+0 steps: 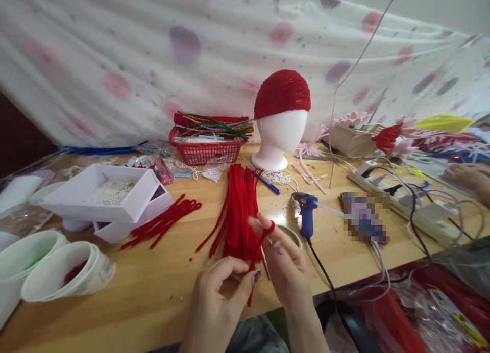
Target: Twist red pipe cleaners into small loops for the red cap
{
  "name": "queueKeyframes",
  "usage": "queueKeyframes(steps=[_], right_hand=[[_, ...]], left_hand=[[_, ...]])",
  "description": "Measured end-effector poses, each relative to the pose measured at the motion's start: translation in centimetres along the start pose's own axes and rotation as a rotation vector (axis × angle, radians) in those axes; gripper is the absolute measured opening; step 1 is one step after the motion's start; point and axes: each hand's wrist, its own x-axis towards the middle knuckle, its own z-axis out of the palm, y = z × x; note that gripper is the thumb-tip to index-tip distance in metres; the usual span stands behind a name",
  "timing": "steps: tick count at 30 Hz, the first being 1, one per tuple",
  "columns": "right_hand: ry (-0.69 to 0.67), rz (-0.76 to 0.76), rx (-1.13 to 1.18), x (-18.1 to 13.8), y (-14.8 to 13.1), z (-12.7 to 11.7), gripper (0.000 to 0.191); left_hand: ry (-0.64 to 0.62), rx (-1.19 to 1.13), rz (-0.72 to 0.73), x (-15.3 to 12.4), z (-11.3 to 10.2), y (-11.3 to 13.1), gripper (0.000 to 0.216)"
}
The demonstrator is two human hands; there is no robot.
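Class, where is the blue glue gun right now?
In the head view, the blue glue gun is on the wooden table, right of centre, between the bundle of red strips and the pixelated object, just beyond the right hand.

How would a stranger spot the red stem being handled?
Find the white mannequin head with the red top. In front of it, slightly left, lies a bundle of red stems. At the bundle's near end, only the bent stem is held, by left hand and right hand.

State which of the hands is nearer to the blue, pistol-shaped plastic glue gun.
Right. In the picture, the right hand is left of the glue gun and nearer the camera; the left hand is farther left, past the right hand.
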Motion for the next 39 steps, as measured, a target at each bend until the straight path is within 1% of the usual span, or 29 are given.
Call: queueKeyframes(steps=[1,2,4,6,8,10,12,14,16,17,18,20,22,23,25,26,27,29,30,31,32,33,34,36,39], right_hand=[[0.000,0.022,-0.026,-0.1,0.1,-0.1,0.038],[-0.001,0.042,-0.039,-0.2,0.1,-0.1,0.043],[0.009,0.071,-0.030,-0.3,0.1,-0.1,0.046],[0.034,0.065,-0.003,-0.3,-0.2,-0.1,0.042],[0.059,0.048,0.010,-0.3,-0.5,0.0,0.033],[0.090,0.027,-0.003,-0.1,-0.8,0.1,0.024],[0.114,0.021,-0.012,0.1,-0.9,0.1,0.021],[0.103,0.019,0.009,0.2,-0.9,0.1,0.023],[0.048,0.028,0.055,0.1,-0.7,0.1,0.029],[0.019,0.039,0.077,0.0,-0.6,0.1,0.035],[-0.001,0.058,0.093,-0.1,-0.6,0.1,0.042],[-0.005,0.102,0.107,-0.4,-0.6,0.3,0.054],[0.025,0.129,0.122,-0.7,-0.8,0.4,0.055],[0.037,0.136,0.131,-0.8,-0.9,0.4,0.053],[0.044,0.126,0.136,-0.8,-1.0,0.4,0.052],[0.045,0.107,0.119,-0.7,-1.0,0.3,0.052],[0.045,0.083,0.092,-0.6,-0.9,0.2,0.054],[0.060,0.035,0.033,-0.5,-0.7,0.1,0.056],[0.077,0.019,0.008,-0.5,-0.6,0.0,0.057],[0.096,0.009,-0.015,-0.4,-0.5,0.0,0.058],[0.115,0.002,-0.034,-0.4,-0.4,0.0,0.059],[0.123,-0.002,-0.053,-0.4,-0.3,0.1,0.059],[0.117,-0.003,-0.065,-0.5,-0.2,0.2,0.060],[0.096,0.019,-0.044,-0.6,-0.1,0.5,0.060],[0.125,0.080,0.073,-0.7,0.2,1.0,0.063]], left_hand=[[-0.030,-0.074,-0.040,0.0,0.0,0.1,0.018],[-0.080,-0.166,-0.100,0.1,-0.1,0.0,0.019],[-0.204,-0.325,-0.222,0.2,-0.1,-0.2,0.026],[-0.329,-0.399,-0.311,0.2,-0.3,-0.4,0.033],[-0.403,-0.399,-0.372,0.2,-0.4,-0.4,0.034],[-0.406,-0.346,-0.387,0.1,-0.5,-0.1,0.032],[-0.368,-0.270,-0.353,-0.1,-0.6,0.6,0.029],[-0.302,-0.236,-0.308,-0.1,-0.7,1.2,0.028],[-0.239,-0.281,-0.299,0.0,-0.8,1.3,0.028],[-0.231,-0.326,-0.306,0.1,-0.8,1.1,0.029],[-0.245,-0.378,-0.318,0.2,-0.9,0.9,0.032],[-0.320,-0.483,-0.338,0.5,-1.0,0.1,0.038],[-0.389,-0.549,-0.350,0.7,-1.1,-0.4,0.040],[-0.403,-0.549,-0.348,0.7,-1.1,-0.5,0.039],[-0.364,-0.459,-0.308,0.6,-1.2,-0.4,0.033],[-0.306,-0.362,-0.249,0.5,-1.2,-0.3,0.027],[-0.233,-0.240,-0.159,0.4,-1.2,0.0,0.022],[-0.081,0.008,0.073,0.4,-1.3,0.4,0.014],[-0.013,0.101,0.177,0.4,-1.3,0.6,0.011],[0.035,0.161,0.249,0.4,-1.3,0.8,0.009],[0.062,0.185,0.281,0.4,-1.3,0.9,0.009],[0.070,0.182,0.275,0.5,-1.2,0.9,0.009],[0.065,0.163,0.238,0.5,-1.2,0.8,0.010],[0.002,0.054,0.081,0.5,-1.0,0.5,0.011],[-0.213,-0.304,-0.260,0.5,-0.7,-0.4,0.019]])
